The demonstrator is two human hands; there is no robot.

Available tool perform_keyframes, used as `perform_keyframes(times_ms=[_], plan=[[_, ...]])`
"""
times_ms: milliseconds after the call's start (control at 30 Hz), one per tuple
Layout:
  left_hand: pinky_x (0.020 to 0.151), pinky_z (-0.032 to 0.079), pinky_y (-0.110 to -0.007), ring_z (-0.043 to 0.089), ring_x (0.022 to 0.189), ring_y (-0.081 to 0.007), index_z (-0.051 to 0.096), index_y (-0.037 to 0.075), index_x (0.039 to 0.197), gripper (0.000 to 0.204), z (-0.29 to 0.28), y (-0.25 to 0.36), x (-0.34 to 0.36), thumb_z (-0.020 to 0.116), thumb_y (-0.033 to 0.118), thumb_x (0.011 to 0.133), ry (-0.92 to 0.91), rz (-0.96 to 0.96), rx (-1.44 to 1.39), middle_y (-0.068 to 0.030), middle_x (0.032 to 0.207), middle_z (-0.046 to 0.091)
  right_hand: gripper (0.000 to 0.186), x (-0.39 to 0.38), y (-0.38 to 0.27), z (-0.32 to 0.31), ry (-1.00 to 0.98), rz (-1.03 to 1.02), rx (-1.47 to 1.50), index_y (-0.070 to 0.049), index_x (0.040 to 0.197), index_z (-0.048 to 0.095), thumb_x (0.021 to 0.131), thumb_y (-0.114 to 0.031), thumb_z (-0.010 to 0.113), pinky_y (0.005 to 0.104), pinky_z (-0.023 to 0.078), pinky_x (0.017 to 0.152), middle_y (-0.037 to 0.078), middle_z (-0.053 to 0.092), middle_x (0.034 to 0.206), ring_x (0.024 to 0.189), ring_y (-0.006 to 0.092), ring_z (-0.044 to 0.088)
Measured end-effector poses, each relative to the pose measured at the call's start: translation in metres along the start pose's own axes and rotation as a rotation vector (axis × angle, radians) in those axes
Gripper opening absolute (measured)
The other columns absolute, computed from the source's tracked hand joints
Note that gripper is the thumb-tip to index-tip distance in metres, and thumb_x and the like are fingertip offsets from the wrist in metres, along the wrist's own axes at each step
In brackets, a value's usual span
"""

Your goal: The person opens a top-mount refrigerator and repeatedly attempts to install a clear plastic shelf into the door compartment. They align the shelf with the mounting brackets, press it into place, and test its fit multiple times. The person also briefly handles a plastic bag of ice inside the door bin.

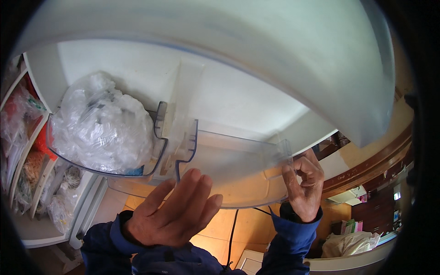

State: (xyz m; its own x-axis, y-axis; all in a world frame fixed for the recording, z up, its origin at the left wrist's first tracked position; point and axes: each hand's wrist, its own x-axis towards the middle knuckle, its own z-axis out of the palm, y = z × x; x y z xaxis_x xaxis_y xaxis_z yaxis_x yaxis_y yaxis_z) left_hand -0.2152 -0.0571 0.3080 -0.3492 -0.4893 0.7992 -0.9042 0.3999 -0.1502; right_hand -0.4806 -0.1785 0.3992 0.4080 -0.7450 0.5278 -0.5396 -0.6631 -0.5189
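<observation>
A clear plastic door bin (233,181), with a dark blue edge at its left end, spans the right half of the fridge door (243,101). My right hand (305,185) pinches its right end between thumb and bent fingers. Below the bin's left end is my left hand (178,211), fingers stretched out and holding nothing. Whether its fingertips touch the bin, I cannot tell. To the left, a second clear bin (160,121) holds a bulky bundle wrapped in clear plastic bags (103,133).
A large translucent shelf cover (284,55) hangs over the top of the view. Fridge shelves (43,176) with bagged food stand at the far left. Below runs a black cable (233,236) over the orange-tan floor. A pale cloth (350,244) lies at the lower right.
</observation>
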Motion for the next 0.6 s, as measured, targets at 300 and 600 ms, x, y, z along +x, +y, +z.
perform_keyframes(times_ms=[300, 600], plan=[[0.091, 0.055, -0.041, 0.060, 0.132, -0.0386, 0.062, 0.010, 0.128, 0.035, 0.0011, -0.0036, -0.0001, 0.073, 0.014, 0.095, -0.017, -0.012, 0.002, -0.0152, 0.133, 0.067, 0.009, -0.0003, -0.0024, 0.0031, 0.044, 0.029, -0.014, 0.006, 0.076, 0.061, 0.081, 0.007, 0.069, 0.0341, 0.045, 0.086, 0.015, 0.062, 0.093, 0.092, 0.0281, 0.060], [0.097, 0.052, -0.039, 0.059, 0.134, -0.0352, 0.062, 0.011, 0.130, 0.035, 0.0070, -0.0089, 0.0016, 0.071, 0.015, 0.097, -0.009, -0.012, 0.049, -0.0132, 0.134, 0.066, 0.019, 0.0033, -0.0019, 0.0055, 0.066, -0.047, -0.005, 0.004, 0.074, 0.053, 0.086, 0.005, 0.068, 0.0349, 0.043, 0.078, 0.013, 0.055, 0.087, 0.083, 0.0260, 0.054]])
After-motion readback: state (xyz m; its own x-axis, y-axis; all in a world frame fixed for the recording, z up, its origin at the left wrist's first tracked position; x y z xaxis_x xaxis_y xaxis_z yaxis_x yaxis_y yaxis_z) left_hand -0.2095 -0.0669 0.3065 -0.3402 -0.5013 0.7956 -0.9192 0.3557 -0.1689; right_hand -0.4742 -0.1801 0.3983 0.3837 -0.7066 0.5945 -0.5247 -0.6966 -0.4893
